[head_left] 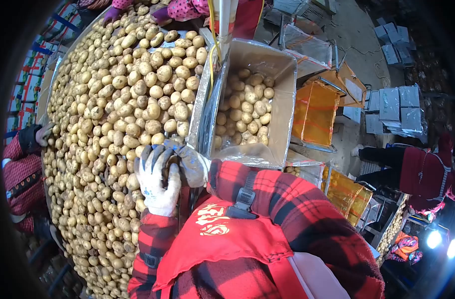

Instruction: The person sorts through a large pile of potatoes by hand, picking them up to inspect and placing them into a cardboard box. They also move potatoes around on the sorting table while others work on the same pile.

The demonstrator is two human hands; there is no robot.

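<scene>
Loose potatoes (152, 110) cover the long sorting table to my left and in front. My left hand (157, 180), in a white glove with grey-stained fingers, is at the table's right edge. Beside it my right hand (193, 165), in a grey and blue glove, curls inward so that the two hands nearly meet. Between them shows a dark, shadowed potato (166, 168), mostly hidden by the fingers. Just past my right hand stands a plastic-lined carton (280, 99), partly filled with potatoes.
A metal rail (200, 94) and an upright post (225, 20) separate table and carton. Orange-lined crate frames (314, 112) stand right of the carton. Co-workers' pink sleeves (185, 9) reach in at the far end; another person (25, 172) works across the table. Grey boxes (394, 107) are stacked far right.
</scene>
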